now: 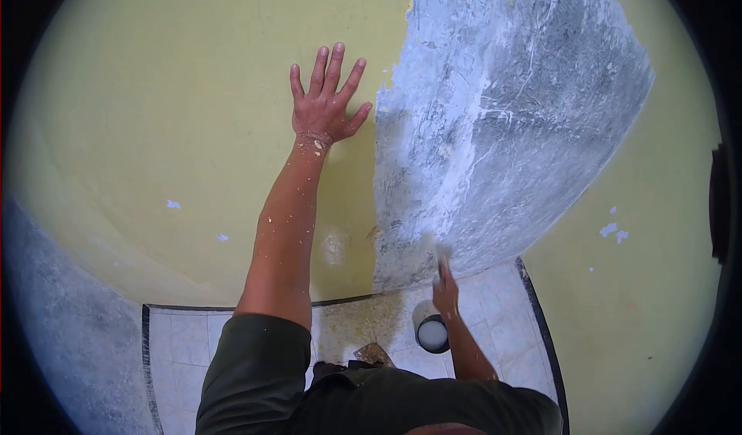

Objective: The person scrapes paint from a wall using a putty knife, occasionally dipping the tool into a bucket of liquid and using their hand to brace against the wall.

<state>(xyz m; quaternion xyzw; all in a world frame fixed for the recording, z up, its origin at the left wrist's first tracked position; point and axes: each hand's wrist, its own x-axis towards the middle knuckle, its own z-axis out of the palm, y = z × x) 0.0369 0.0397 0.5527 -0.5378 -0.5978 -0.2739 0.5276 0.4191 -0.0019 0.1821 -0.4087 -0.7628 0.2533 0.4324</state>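
My left hand lies flat on the yellow painted wall, fingers spread, just left of the bare patch. Pale flakes stick to that wrist and forearm. Low on the right, my right hand is closed around the handle of a paintbrush, whose head is smeared by motion. The brush is at the lower part of the stripped grey-white wall patch; whether it touches the surface I cannot tell. Below that hand, a dark bucket holds whitish liquid.
Light floor tiles with a dark border meet the wall's foot. Debris is scattered on the floor near my body, beside a brownish flat piece. A dark object is at the far right edge. Small chipped spots mark the right wall.
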